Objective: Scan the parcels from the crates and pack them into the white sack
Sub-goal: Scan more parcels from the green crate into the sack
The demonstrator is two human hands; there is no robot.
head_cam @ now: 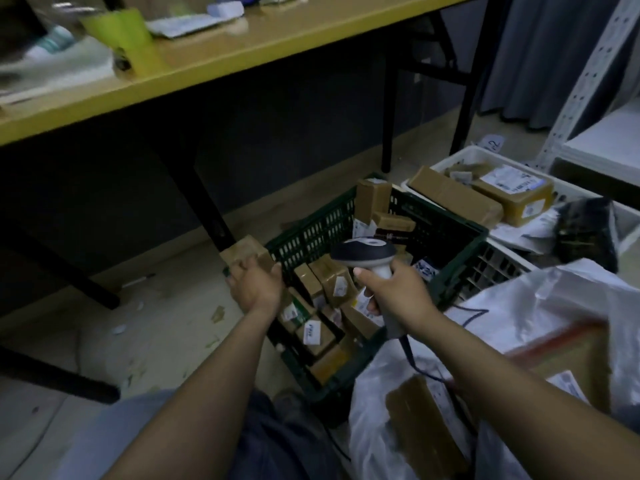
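Left grip [257, 284] clasping a brown parcel [246, 255] just left of the green crate [446, 233], right grip [398, 289] wrapped round a scanner [367, 252] above the crate's parcels, white sack [519, 306] near right, white crate [450, 161] far right, yellow bench [242, 60] beyond.

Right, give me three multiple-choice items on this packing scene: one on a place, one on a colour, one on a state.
1. Where is the white sack?
A. on the table
B. on the floor at the person's right
C. inside the crate

2. What colour is the crate in front of the hands?
A. dark green
B. red
C. blue

3. What is the right hand doing?
A. hanging empty
B. holding a parcel
C. gripping the scanner

Answers: 1 B, it lies beside the right arm; 2 A, its lattice walls are green; 3 C, fingers wrap the handle while the left hand holds a parcel.
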